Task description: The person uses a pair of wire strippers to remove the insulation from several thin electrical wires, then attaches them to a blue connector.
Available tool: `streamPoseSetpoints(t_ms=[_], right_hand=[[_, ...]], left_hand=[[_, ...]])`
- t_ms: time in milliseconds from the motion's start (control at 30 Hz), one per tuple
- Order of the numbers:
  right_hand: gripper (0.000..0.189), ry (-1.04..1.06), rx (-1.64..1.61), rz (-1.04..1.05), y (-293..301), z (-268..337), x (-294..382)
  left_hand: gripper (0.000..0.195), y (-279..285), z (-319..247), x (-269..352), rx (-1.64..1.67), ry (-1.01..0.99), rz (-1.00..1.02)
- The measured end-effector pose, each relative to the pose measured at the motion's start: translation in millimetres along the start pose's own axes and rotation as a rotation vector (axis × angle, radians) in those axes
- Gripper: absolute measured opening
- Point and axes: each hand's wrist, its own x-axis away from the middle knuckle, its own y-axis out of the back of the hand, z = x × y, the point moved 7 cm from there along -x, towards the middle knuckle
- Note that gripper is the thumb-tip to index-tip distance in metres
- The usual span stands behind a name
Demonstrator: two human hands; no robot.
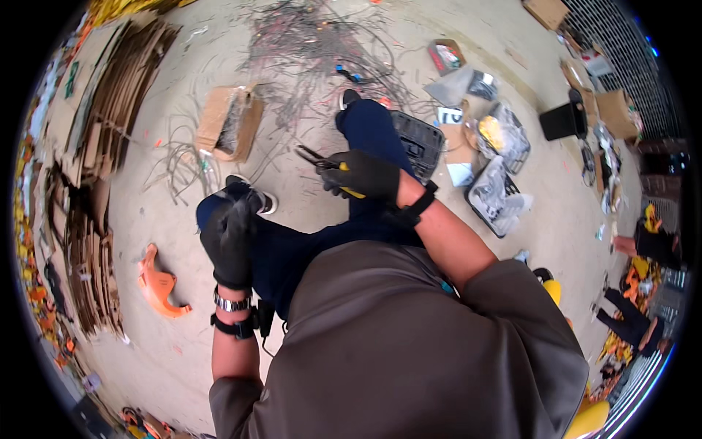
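My right hand (362,175), in a dark glove, is closed around pliers with yellow-and-black handles (351,192). Their dark jaws (310,156) point to the upper left, over the floor between my legs. My left hand (227,238), gloved too, is curled above my bent knee on the left. Blur hides whether its fingers pinch anything. Beyond my feet spreads a tangle of grey cut wires (307,38). An open cardboard box (219,120) with clear plastic wrap in it stands ahead of my left hand.
Stacked flattened cardboard (109,110) lines the left side. An orange plastic part (159,282) lies on the concrete floor. To the right are an open black case (419,142), plastic-bagged parts (502,134) and a black bin (562,116). Another person (630,318) is at the far right.
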Motion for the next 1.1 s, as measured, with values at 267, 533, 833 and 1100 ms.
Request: streamPoseSetpoints(t_ms=[267, 533, 833, 1100], right_hand=[[0.045, -0.036, -0.469, -0.258, 76.0, 5.0, 23.1], [0.039, -0.208, -0.515, -0.344, 92.1, -24.0, 4.3], [0.036, -0.343, -0.597, -0.405, 99.7, -33.4, 10.1], [0.031, -0.557, -0.122, -0.402, 104.0, -70.6, 42.1]], left_hand=[[0.033, 43.3, 60.9, -110.6, -0.104, 0.199, 0.094], [0.028, 64.6, 150.2, -215.9, 0.015, 0.385, 0.059], [0.023, 58.7, 270.4, -338.3, -0.098, 0.485, 0.098], [0.032, 60.4, 416.0, -418.5, -0.457, 0.359, 0.055]])
